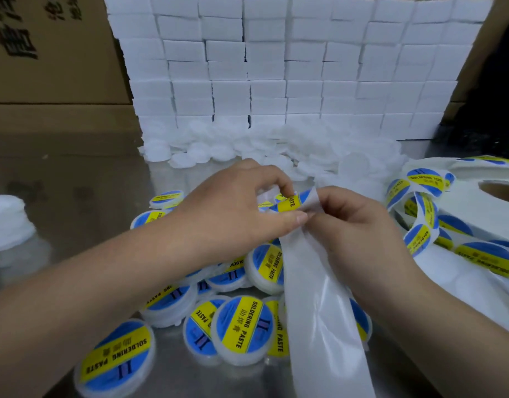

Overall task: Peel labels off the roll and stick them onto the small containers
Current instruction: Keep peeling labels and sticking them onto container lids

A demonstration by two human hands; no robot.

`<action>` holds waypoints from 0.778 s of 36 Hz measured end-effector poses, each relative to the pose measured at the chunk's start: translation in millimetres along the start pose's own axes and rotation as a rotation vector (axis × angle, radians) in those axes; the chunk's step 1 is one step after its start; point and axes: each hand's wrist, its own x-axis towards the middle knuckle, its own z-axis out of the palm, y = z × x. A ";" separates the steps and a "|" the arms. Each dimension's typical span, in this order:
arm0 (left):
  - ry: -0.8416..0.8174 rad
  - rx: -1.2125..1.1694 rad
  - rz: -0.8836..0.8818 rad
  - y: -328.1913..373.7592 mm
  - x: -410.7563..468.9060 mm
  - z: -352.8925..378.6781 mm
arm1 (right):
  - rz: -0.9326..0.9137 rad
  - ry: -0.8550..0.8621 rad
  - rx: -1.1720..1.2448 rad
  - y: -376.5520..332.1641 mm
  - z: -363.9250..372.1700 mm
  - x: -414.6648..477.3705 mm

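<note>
Where the left hand [233, 208] pinches, the label [289, 203] half-hides

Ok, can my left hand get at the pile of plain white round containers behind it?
Probably, once free: nothing stands between the left hand and the pile of plain white round containers, but it pinches a blue-and-yellow round label.

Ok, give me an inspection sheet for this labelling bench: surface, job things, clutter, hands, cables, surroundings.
Surface: reflective metal table.
Job's things: label roll at right, strip trailing loose; labelled containers heaped in front; unlabelled containers piled behind.
Clutter: backing strip draped over the labelled containers.
Hands: left hand pinches a label; right hand pinches the backing strip.
Cables: nothing seen.
Surroundings: white boxes stacked behind; cardboard cartons at left.
</note>
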 end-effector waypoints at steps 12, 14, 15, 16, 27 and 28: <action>0.193 -0.155 -0.104 -3.5 6.6 -9.8 | 0.002 0.068 -0.092 0.3 -1.0 0.1; 0.305 -0.234 -0.164 -7.7 10.1 -13.0 | 0.018 0.090 -0.070 0.0 -0.8 1.2; 0.354 -0.257 -0.189 -10.5 11.8 -14.5 | 0.030 0.106 -0.048 0.1 -0.8 1.9; 0.392 -0.266 -0.208 -13.6 13.6 -15.6 | 0.037 0.124 -0.037 0.8 -1.3 2.4; 0.422 -0.159 -0.157 -16.0 10.2 -12.7 | -0.221 0.247 -0.259 1.0 -4.9 0.7; 0.425 -0.128 -0.135 -15.3 9.1 -11.5 | -0.183 0.228 -0.249 0.8 -4.8 0.1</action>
